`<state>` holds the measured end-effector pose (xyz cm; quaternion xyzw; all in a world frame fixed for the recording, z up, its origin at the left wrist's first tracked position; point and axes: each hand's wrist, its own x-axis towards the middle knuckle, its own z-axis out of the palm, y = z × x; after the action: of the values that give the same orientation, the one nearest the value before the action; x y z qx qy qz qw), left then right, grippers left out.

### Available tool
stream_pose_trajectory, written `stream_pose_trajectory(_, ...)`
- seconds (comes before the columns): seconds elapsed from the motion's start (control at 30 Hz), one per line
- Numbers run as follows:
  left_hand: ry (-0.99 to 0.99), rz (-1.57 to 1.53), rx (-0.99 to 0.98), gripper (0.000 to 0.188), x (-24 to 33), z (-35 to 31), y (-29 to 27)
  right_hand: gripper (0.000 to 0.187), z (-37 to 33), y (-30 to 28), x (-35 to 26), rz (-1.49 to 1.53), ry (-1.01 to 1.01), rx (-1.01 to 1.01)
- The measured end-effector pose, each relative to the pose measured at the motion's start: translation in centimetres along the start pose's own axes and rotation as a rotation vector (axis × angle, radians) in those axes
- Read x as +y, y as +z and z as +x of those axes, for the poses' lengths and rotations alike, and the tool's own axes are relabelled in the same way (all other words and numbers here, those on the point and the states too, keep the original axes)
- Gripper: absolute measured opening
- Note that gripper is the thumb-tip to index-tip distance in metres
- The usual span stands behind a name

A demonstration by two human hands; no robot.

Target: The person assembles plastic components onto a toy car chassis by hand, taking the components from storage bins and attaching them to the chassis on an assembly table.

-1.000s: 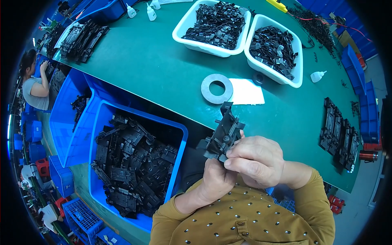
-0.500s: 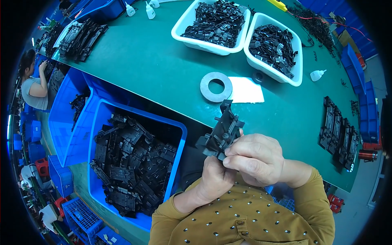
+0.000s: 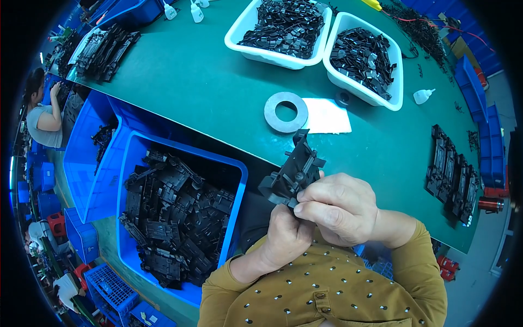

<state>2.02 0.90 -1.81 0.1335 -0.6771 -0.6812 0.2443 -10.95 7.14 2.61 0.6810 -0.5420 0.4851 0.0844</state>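
Both my hands hold one black molded plastic part [image 3: 294,170] above the table's near edge, in front of my chest. My left hand [image 3: 286,234] is closed round its lower end from below. With thumb and fingers my right hand [image 3: 342,210] pinches its right side; whether a smaller piece sits between those fingertips is hidden. The part stands tilted, with tabs and small posts along it. Just beyond it lie a grey ring [image 3: 286,112] and a white sheet [image 3: 328,116] on the green table [image 3: 218,109].
Two white tubs [image 3: 250,53] of small black pieces stand at the back. A blue bin [image 3: 243,180] full of black parts is at my left. More parts [image 3: 451,169] lie in a row at right, near a small white bottle [image 3: 423,96]. Another person [image 3: 46,114] sits far left.
The view has shifted slightly. My hands keep the same grip on the black plastic part, with hardly any visible movement.
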Motion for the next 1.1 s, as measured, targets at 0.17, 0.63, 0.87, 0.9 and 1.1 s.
stream_pose_trajectory(0.17, 0.059, 0.045, -0.025, 0.036, -0.4, -0.2, 0.0, 0.024, -0.1, 0.5, -0.1, -0.030, -0.036, 0.057)
stream_pose_trajectory(0.63, 0.099, 0.036, 0.001, 0.027, -0.7, -0.6, 0.3, 0.026, -0.3, 1.0, 0.1, -0.036, -0.080, 0.076)
stream_pose_trajectory(0.87, -0.006, 0.004, 0.029, 0.021, -0.1, -0.4, 0.3, 0.031, -0.7, 0.7, 0.2, -0.008, -0.047, -0.015)
stream_pose_trajectory(0.9, -0.048, -0.044, 0.063, 0.018, 0.4, -0.4, 0.3, 0.031, -0.7, 0.5, 0.1, -0.009, -0.049, -0.012)
stream_pose_trajectory(1.1, -0.164, -0.379, 0.075, 0.035, 0.7, 0.1, 0.1, 0.035, -1.3, -1.3, -1.3, -0.036, 0.303, 0.054)
